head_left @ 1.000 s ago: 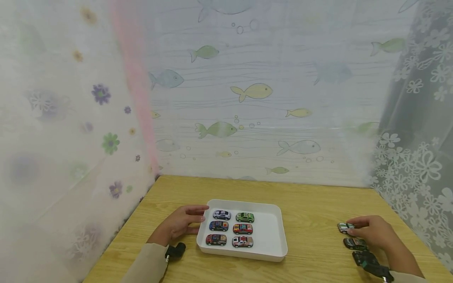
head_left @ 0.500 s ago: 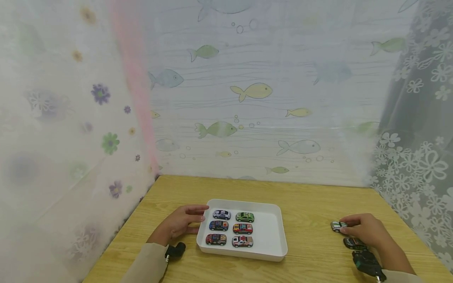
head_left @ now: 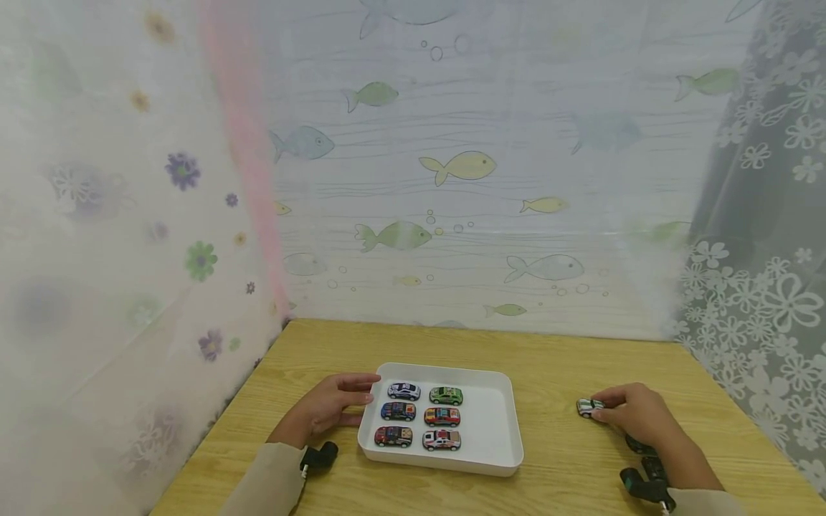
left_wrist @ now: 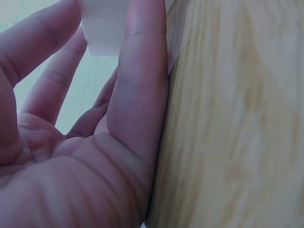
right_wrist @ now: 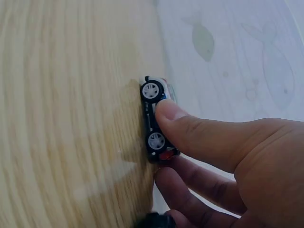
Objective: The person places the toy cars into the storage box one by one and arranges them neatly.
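Observation:
My right hand (head_left: 635,412) pinches a white-and-green toy car (head_left: 590,408) between thumb and fingers, right of the tray. The right wrist view shows the thumb against the side of this toy car (right_wrist: 153,116), its wheels close to the table. Part of a dark toy car (head_left: 639,444) shows beneath the right hand, mostly hidden. At the left, my left hand (head_left: 332,405) rests its fairly straight fingers against the wall of a white tray (head_left: 490,423). In the left wrist view, that hand (left_wrist: 90,156) lies with its edge along the table, fingers reaching the tray (left_wrist: 104,33).
Several toy cars stand in two columns in the tray's left and middle, among them a green car (head_left: 446,395) and a red-and-black car (head_left: 393,436). A wooden table (head_left: 555,358) bears everything. Fish-patterned sheeting (head_left: 464,215) hangs behind, with flowered curtains at both sides.
My right hand has moved left with the white-and-green toy car, away from the dark cars at the right. The left hand and tray have stayed in place.

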`<state>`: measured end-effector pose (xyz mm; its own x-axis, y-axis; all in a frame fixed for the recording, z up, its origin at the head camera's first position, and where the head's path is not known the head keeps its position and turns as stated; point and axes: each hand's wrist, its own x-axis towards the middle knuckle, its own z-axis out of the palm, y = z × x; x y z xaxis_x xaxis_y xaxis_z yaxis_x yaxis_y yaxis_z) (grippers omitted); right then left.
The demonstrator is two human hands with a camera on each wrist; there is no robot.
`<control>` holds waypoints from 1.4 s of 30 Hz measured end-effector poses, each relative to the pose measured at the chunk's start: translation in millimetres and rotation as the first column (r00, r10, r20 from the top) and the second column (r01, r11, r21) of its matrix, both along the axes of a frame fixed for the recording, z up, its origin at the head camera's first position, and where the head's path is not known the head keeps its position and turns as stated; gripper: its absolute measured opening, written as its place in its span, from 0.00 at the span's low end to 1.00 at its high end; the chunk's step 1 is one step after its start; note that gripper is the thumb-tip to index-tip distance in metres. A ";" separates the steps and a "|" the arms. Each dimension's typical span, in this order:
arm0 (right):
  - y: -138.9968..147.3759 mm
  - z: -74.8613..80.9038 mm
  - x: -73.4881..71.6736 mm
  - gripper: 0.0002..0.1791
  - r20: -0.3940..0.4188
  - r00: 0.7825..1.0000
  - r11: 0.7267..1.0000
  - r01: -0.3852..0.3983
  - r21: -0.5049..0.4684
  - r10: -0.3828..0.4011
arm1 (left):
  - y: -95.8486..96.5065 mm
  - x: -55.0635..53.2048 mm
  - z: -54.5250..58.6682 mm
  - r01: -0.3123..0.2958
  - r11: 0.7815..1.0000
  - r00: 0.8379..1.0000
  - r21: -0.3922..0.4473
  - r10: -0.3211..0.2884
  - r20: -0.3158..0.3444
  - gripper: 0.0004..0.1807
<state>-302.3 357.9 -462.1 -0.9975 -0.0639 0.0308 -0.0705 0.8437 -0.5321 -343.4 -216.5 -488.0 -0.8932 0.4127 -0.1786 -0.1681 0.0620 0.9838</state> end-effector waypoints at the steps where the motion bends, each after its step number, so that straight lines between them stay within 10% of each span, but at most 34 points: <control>1: -2.8 -0.8 -1.2 0.25 -0.006 1.000 1.000 -0.004 0.002 0.004 | -0.1 0.0 0.0 -0.001 1.000 1.000 -0.001 0.001 0.000 0.29; 42: -37.7 24.6 -3.9 0.19 -0.008 0.997 0.997 -0.071 -0.008 0.071 | 0.8 0.6 1.8 -0.019 1.000 1.000 -0.021 0.019 0.000 0.29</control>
<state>-306.2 320.3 -437.5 -0.9901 -0.1345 0.0390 -0.1342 0.8321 -0.5381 -342.8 -215.7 -486.3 -0.9006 0.3921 -0.1873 -0.1698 0.0792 0.9823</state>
